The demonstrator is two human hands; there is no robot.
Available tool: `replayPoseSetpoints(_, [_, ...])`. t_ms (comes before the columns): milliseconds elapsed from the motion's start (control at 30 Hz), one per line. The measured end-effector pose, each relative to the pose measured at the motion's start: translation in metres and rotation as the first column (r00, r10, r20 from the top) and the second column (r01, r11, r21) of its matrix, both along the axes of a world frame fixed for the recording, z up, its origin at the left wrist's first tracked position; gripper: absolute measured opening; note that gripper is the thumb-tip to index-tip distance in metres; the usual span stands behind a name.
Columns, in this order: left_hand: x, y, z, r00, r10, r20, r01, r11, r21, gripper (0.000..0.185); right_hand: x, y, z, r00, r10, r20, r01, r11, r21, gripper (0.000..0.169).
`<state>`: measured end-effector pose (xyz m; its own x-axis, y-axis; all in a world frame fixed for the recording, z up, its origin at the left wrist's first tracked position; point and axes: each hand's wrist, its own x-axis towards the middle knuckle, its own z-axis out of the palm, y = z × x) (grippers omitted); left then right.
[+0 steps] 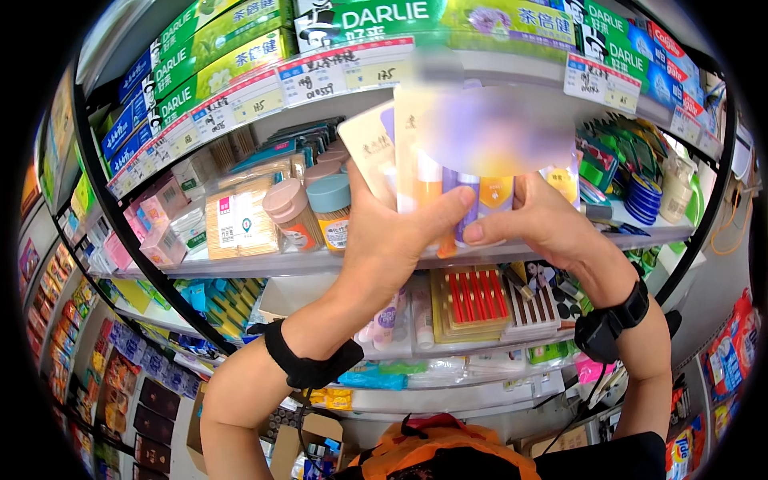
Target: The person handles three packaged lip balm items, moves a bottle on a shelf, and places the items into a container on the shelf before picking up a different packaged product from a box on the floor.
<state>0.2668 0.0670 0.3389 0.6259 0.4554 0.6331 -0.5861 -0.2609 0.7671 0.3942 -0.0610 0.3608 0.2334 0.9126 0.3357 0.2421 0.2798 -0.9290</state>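
Note:
My left hand [396, 222] and my right hand [534, 216] are raised before the middle shelf. Between them they grip several flat carded packages [414, 144], fanned apart and partly overlapping. Small tubes or sticks [467, 210] in orange and purple show on the cards' lower part. Both thumbs press on the front of these packs, and the other fingers are mostly hidden behind. A blurred patch covers the upper right of the cards. Just left of my left hand stand toothpick jars, one with a blue lid [327, 193] and one with a pink lid [283, 201].
Toothpaste boxes [384, 24] line the shelf above, with price tags [240, 102] on its edge. Packaged bamboo sticks [243, 216] lie left; blue round tins [643, 201] stand right. Below are red-striped packs [477, 294]. Black shelf posts [126, 222] flank the unit. Cartons [318, 432] sit low.

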Motion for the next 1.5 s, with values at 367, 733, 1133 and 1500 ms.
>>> replayPoseSetpoints(367, [0.03, 0.027, 0.016, 0.989, 0.0, -0.148, -0.012, 0.996, -0.083, 0.07, 0.024, 0.024, -0.001, 0.979, -0.201, 0.025, 0.202, 0.979, -0.022, 0.079])
replayPoseSetpoints(733, [0.057, 0.038, 0.009, 0.925, 0.356, -0.132, -0.345, 0.934, 0.095, 0.099, 0.031, 0.039, 0.001, 0.927, -0.264, 0.267, 0.258, 0.964, 0.057, 0.105])
replayPoseSetpoints(1133, [0.091, 0.046, 0.0, 0.774, 0.624, 0.103, -0.604, 0.681, 0.414, 0.101, 0.053, 0.062, -0.021, 0.869, -0.33, 0.368, 0.291, 0.944, 0.159, 0.104])
replayPoseSetpoints(1500, [0.099, 0.047, -0.005, 0.65, 0.749, 0.126, -0.671, 0.489, 0.557, 0.091, 0.058, 0.089, -0.029, 0.733, -0.501, 0.459, 0.526, 0.846, 0.084, 0.099])
